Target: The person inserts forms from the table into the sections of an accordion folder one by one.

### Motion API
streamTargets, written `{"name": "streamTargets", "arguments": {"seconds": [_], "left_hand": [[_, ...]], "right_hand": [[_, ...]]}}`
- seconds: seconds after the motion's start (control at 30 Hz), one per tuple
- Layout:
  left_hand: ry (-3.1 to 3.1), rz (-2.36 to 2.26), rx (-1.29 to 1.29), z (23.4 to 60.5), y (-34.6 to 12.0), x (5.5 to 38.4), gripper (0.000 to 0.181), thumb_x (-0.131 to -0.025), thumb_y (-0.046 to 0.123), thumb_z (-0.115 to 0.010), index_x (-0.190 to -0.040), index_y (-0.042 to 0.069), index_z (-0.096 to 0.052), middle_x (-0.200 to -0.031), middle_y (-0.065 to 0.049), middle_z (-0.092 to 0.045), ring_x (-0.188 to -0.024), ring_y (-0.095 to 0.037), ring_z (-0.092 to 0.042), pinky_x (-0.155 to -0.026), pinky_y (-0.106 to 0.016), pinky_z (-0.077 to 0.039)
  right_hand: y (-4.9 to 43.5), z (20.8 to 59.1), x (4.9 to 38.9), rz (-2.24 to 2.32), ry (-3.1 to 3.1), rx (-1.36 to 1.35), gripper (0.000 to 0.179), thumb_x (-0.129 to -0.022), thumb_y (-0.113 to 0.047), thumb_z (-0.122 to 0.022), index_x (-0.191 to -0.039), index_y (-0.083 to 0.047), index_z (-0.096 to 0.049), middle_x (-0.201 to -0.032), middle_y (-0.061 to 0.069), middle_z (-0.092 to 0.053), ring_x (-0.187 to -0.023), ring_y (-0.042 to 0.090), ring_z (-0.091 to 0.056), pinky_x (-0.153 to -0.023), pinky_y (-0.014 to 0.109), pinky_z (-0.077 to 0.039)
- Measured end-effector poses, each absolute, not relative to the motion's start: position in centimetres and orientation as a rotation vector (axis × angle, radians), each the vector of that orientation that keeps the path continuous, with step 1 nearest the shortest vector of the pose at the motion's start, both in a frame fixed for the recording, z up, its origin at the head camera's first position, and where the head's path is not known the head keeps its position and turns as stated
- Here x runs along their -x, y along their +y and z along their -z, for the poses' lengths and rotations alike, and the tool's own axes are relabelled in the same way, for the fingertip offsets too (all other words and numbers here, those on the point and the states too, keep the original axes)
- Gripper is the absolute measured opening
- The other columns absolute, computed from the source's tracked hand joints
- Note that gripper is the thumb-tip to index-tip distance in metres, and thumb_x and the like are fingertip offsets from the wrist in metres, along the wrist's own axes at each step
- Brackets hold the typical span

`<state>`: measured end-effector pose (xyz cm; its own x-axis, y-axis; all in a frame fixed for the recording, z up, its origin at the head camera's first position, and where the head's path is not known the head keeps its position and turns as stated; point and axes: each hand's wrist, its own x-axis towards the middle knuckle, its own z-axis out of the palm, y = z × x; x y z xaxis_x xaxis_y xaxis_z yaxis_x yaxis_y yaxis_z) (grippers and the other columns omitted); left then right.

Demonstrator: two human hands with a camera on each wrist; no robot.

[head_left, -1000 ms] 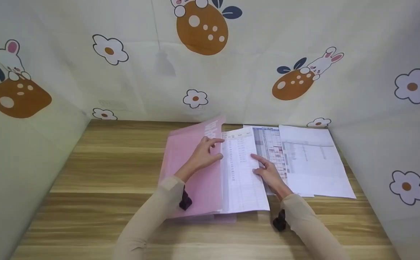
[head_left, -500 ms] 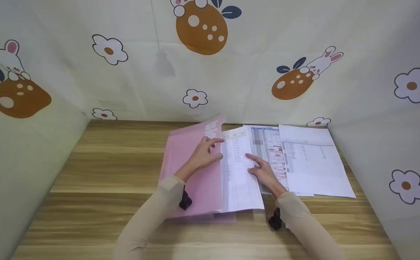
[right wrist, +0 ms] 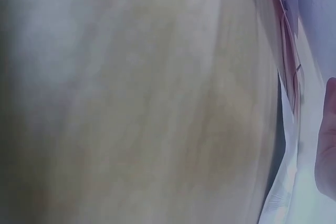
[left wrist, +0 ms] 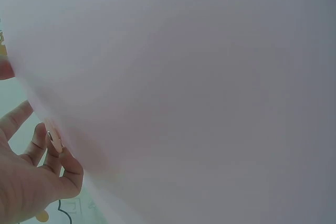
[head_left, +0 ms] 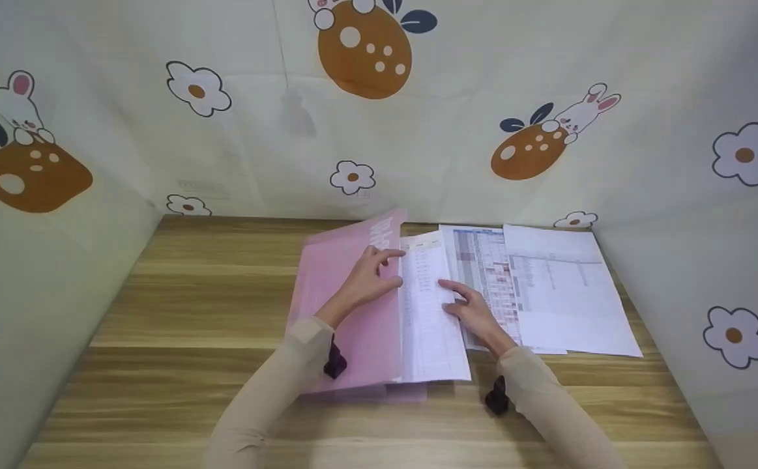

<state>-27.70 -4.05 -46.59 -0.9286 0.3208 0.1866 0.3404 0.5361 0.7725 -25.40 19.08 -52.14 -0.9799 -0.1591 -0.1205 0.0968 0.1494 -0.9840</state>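
A pink file folder stands partly open on the table, its cover raised. My left hand grips the cover's right edge between thumb and fingers. In the left wrist view the cover fills most of the picture, and the fingers bend at its edge. A printed paper sheet lies partly inside the folder, its left part hidden by the cover. My right hand pinches that sheet's right edge. Only a bit of the right hand shows in the right wrist view.
To the right of the folder lie a printed sheet with a coloured table and a mostly white sheet, overlapping. The wooden table meets patterned curtain walls at the back and sides.
My right hand has moved left with the printed sheet, which now reaches further under the pink cover. More of the coloured table sheet shows. My left hand has stayed in place.
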Motion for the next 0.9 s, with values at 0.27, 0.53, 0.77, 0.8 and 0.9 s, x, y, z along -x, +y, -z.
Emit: {"name": "streamTargets", "arguments": {"seconds": [0.27, 0.53, 0.77, 0.8, 0.9], "left_hand": [[-2.736, 1.391, 0.585, 46.6, -4.0, 27.8, 0.049, -0.070, 0.018, -0.061, -0.119, 0.015, -0.055, -0.090, -0.007, -0.041, -0.075, -0.019, -0.039, -0.063, -0.029, -0.034], [-2.736, 1.388, 0.580, 46.5, -4.1, 27.8, 0.049, -0.070, 0.018, -0.060, -0.119, 0.015, -0.055, -0.091, -0.007, -0.041, -0.073, -0.018, -0.039, -0.062, -0.028, -0.034], [-2.742, 1.404, 0.568, 46.5, -4.0, 27.7, 0.048, -0.072, 0.018, -0.060, -0.119, 0.015, -0.055, -0.092, -0.007, -0.041, -0.073, -0.018, -0.039, -0.063, -0.029, -0.034], [-2.744, 1.404, 0.566, 46.5, -4.0, 27.7, 0.048, -0.072, 0.018, -0.060, -0.119, 0.016, -0.055, -0.092, -0.007, -0.041, -0.074, -0.018, -0.039, -0.063, -0.029, -0.034], [-2.744, 1.408, 0.562, 46.4, -4.1, 27.7, 0.048, -0.071, 0.019, -0.060, -0.119, 0.016, -0.055, -0.092, -0.006, -0.041, -0.076, -0.019, -0.040, -0.064, -0.029, -0.035]], "right_hand": [[20.2, 49.5, 23.1, 1.807, 2.212, 0.157, 0.044, -0.077, 0.007, -0.050, -0.121, 0.003, -0.050, -0.107, 0.022, -0.054, -0.079, 0.023, -0.057, -0.064, 0.034, -0.046], [22.0, 51.2, 22.0, 1.774, 2.165, 0.268, 0.036, -0.077, 0.005, -0.051, -0.113, 0.008, -0.054, -0.106, 0.018, -0.054, -0.071, 0.018, -0.055, -0.061, 0.033, -0.046], [21.9, 52.0, 21.7, 1.759, 2.165, 0.281, 0.039, -0.075, 0.005, -0.052, -0.114, 0.008, -0.053, -0.088, 0.014, -0.059, -0.063, 0.014, -0.052, -0.059, 0.028, -0.045], [21.8, 52.0, 21.7, 1.749, 2.178, 0.285, 0.039, -0.075, 0.005, -0.052, -0.114, 0.008, -0.053, -0.089, 0.014, -0.060, -0.063, 0.014, -0.053, -0.060, 0.029, -0.045], [21.2, 52.1, 21.7, 1.737, 2.180, 0.293, 0.038, -0.076, 0.005, -0.052, -0.114, 0.006, -0.054, -0.097, 0.015, -0.057, -0.067, 0.015, -0.055, -0.061, 0.031, -0.046]]}}
